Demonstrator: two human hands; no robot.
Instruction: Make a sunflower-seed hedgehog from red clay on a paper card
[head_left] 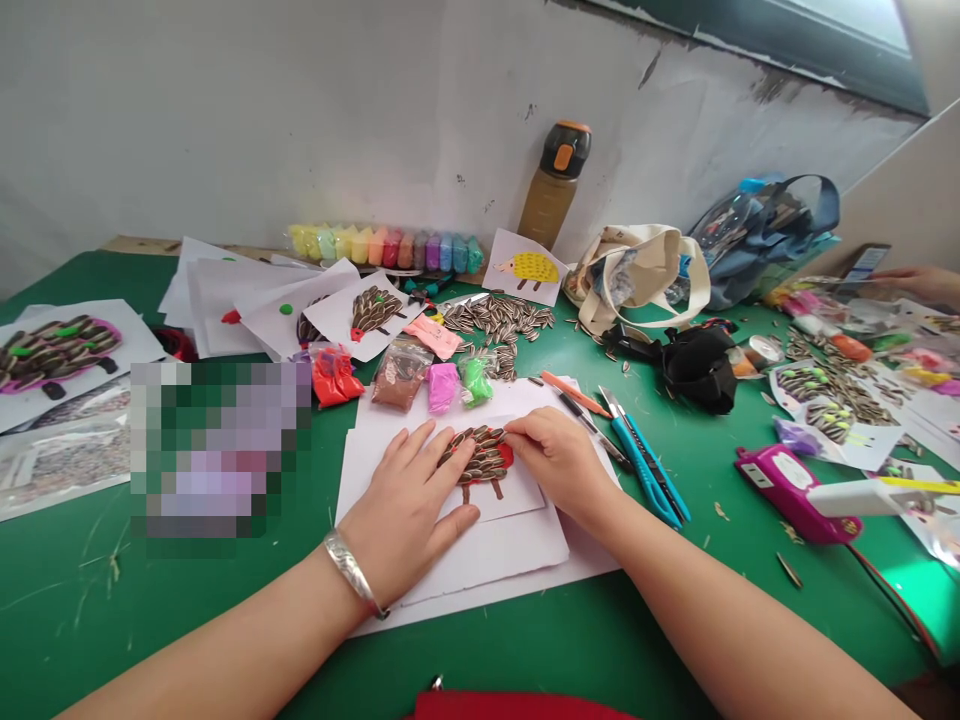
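Note:
On a stack of white paper lies a hedgehog picture made of striped sunflower seeds on red clay, with brown legs. My left hand, a silver bracelet at its wrist, rests flat with fingers spread on the paper, fingertips at the picture's left side. My right hand has thumb and index finger pressed together at the upper right of the seeds, near the red head; what lies between the fingertips is too small to make out. Bags of brown, pink and green clay sit just behind the paper.
A seed pile lies behind the clay bags. Blue scissors, pens and a cutter lie right of the paper. A bottle stands by the wall. Finished pictures are at left. Another person's hand shows at far right.

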